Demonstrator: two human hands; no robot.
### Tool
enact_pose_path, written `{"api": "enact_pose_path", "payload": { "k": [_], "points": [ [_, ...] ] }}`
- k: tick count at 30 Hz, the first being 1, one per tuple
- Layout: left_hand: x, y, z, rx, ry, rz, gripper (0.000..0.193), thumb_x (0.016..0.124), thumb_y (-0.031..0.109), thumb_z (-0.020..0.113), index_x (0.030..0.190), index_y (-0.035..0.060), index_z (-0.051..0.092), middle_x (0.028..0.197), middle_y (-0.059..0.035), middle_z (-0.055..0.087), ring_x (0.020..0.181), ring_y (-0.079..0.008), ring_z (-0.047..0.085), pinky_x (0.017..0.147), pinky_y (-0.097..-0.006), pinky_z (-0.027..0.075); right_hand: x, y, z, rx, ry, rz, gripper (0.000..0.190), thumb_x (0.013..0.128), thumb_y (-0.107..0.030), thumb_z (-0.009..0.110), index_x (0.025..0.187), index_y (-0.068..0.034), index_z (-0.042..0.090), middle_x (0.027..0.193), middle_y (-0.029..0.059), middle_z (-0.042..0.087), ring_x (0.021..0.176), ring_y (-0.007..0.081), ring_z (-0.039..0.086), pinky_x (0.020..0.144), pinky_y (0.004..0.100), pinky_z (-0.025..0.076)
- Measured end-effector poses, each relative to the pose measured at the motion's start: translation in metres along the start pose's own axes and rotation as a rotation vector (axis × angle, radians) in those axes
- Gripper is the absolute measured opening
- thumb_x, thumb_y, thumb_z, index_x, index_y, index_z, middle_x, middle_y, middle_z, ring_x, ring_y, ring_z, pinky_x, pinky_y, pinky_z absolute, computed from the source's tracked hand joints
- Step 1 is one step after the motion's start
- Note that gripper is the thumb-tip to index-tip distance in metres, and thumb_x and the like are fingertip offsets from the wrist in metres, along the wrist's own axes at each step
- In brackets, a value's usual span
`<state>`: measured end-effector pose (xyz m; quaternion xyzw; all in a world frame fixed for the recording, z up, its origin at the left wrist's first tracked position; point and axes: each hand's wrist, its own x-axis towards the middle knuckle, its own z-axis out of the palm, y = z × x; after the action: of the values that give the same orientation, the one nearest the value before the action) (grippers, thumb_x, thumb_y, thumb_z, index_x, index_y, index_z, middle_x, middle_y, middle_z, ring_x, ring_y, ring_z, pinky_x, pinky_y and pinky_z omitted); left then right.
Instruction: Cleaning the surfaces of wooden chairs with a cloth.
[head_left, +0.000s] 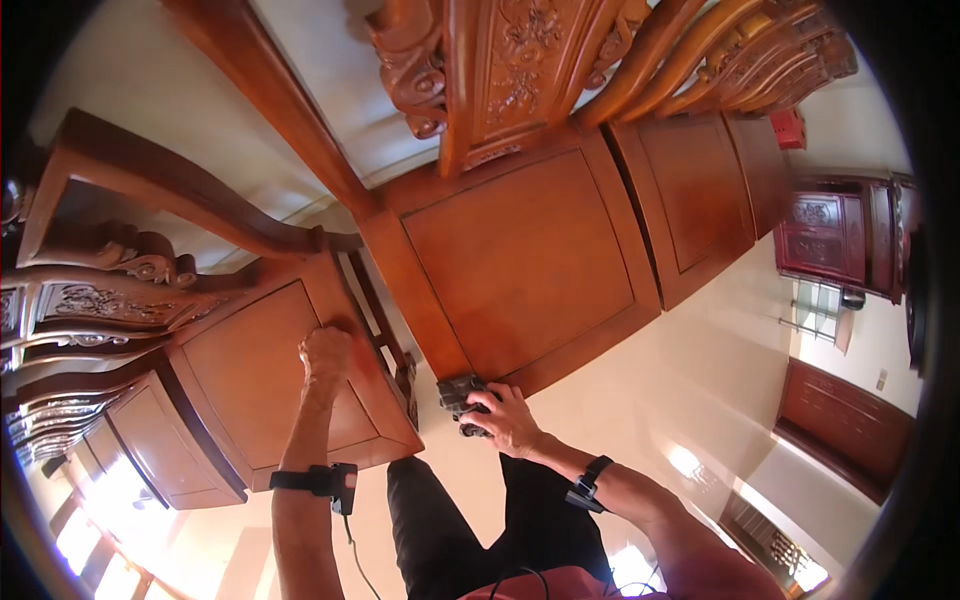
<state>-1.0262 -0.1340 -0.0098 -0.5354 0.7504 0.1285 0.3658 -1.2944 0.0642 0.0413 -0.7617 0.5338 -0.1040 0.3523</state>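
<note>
My right hand (510, 420) grips a bunched dark patterned cloth (460, 397) against the front corner of a polished reddish-brown wooden seat (525, 255). The seat has a framed panel and a carved wooden backrest (525, 60) behind it. My left hand (327, 352) is closed into a fist and rests on the panel of another wooden seat (255, 375) to the left; its fingertips are turned down and nothing shows in it. A narrow gap separates the two seats. A strap with a small device is on each forearm.
More matching seats continue left (161, 450) and right (694, 195). A curved wooden armrest (187, 187) rises at the left. Farther right stand a dark red carved cabinet (821, 232), a glass-shelved stand (816, 307) and a brown door (844, 427). A cable (358, 559) hangs beside my left forearm.
</note>
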Motion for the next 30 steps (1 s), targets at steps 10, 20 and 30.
{"api": "enact_pose_path", "payload": {
  "k": [10, 20, 30],
  "points": [
    [-0.007, -0.002, -0.004, -0.21, 0.021, -0.053, 0.02, 0.088, 0.016, 0.056, 0.094, 0.0146, 0.075, 0.099, -0.0051, 0.072, 0.097, -0.0232, 0.068, 0.075, -0.042, 0.055, 0.211, -0.12, -0.215, 0.183, 0.754, -0.316, 0.042, 0.066, -0.007, 0.072, 0.107, -0.009, 0.065, 0.111, 0.0126, 0.051, 0.104, 0.0312, 0.051, 0.09, 0.0413, 0.043],
    [-0.013, -0.007, -0.01, -0.243, -0.012, -0.068, 0.018, 0.086, 0.015, 0.059, 0.094, 0.0154, 0.075, 0.096, -0.0037, 0.072, 0.094, -0.022, 0.068, 0.073, -0.0402, 0.053, 0.292, -0.067, -0.165, -0.195, 0.685, -0.443, 0.059, 0.06, -0.004, 0.078, 0.114, -0.022, 0.063, 0.118, -0.0022, 0.049, 0.107, 0.0309, 0.044, 0.091, 0.0418, 0.041],
    [-0.003, -0.001, -0.015, -0.247, -0.072, -0.064, 0.022, 0.088, 0.019, 0.054, 0.094, 0.016, 0.075, 0.1, -0.0034, 0.072, 0.098, -0.0231, 0.068, 0.08, -0.0418, 0.054, 0.228, -0.005, -0.079, 0.127, 0.478, 0.026, 0.036, 0.067, -0.007, 0.071, 0.101, -0.01, 0.061, 0.107, 0.0067, 0.054, 0.098, 0.0339, 0.049, 0.085, 0.0448, 0.047]
  ]
}}
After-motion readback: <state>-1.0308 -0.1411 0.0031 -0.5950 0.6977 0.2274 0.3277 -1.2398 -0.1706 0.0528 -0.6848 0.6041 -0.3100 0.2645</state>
